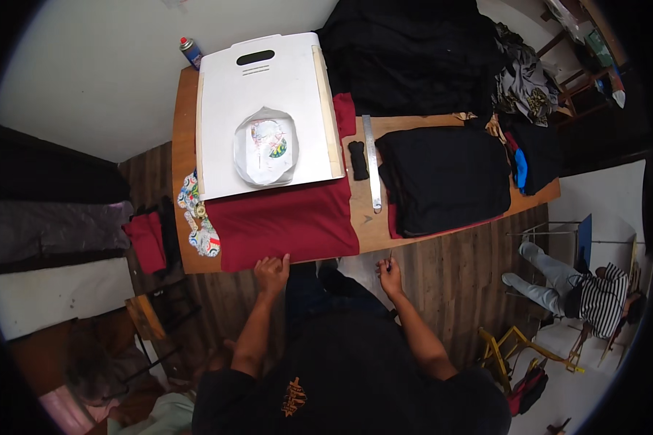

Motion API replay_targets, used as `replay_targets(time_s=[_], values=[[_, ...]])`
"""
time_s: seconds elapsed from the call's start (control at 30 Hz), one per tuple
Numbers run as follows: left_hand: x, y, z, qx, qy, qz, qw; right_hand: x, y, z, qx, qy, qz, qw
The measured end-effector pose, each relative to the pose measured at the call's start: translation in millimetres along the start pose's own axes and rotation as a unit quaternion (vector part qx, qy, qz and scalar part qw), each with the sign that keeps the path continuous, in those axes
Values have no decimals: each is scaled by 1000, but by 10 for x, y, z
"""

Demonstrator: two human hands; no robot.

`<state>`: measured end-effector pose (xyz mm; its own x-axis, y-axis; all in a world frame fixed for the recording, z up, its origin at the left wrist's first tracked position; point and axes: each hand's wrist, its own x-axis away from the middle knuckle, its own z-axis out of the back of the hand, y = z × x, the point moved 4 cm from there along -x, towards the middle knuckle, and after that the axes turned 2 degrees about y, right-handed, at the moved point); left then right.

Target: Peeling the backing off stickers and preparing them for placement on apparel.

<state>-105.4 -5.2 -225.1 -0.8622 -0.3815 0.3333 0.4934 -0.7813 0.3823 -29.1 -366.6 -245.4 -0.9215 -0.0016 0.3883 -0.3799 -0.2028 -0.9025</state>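
My left hand [271, 275] is at the near edge of the dark red cloth [283, 225], fingers curled in and closed on its hem. The cloth lies on the wooden table, its far part under a white panel [218, 130] with a handle slot. On that panel sits an open clear plastic bag [266, 174] with printed round stickers inside. Just off the table's front edge, my right hand [389, 277] is closed around something small, thin and dark that I cannot make out. A strip of round colourful stickers [205, 241] lies left of the red cloth.
On the wooden table [363, 225] are a steel ruler [372, 163], a black bundle [358, 161], folded black cloth [446, 181] and a black fabric heap [413, 58]. A spray can [189, 51] stands far left. Other people sit at lower left and far right.
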Motion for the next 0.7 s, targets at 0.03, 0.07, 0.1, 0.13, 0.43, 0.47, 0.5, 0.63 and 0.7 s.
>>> replay_targets(time_s=[0.03,0.07,0.1,0.13,0.43,0.47,0.5,0.63,0.7], values=[[-32,17,57,40,92,-53,994,-19,-78,-31,25,-6,-32,999],[-60,55,112,80,183,-107,974,-8,-155,-54,52,-10,-63,997],[-217,192,152,85,218,-126,964,-40,32,2,37,-12,-25,999],[-368,272,188,85,256,-137,953,-61,18,-42,37,-16,-25,999],[172,1070,-809,6,-141,-420,897,-175,-131,-54,39,-8,-26,999],[337,1045,-956,-12,-332,-408,851,-142,-100,-17,30,-1,-39,999],[332,1014,-955,-13,-333,-409,850,-112,-71,17,21,5,-52,998],[-106,1138,-272,157,61,-395,903,-80,-6,171,48,24,-32,998],[-381,1116,-112,76,224,-279,931,-75,-34,151,33,19,-42,998]])
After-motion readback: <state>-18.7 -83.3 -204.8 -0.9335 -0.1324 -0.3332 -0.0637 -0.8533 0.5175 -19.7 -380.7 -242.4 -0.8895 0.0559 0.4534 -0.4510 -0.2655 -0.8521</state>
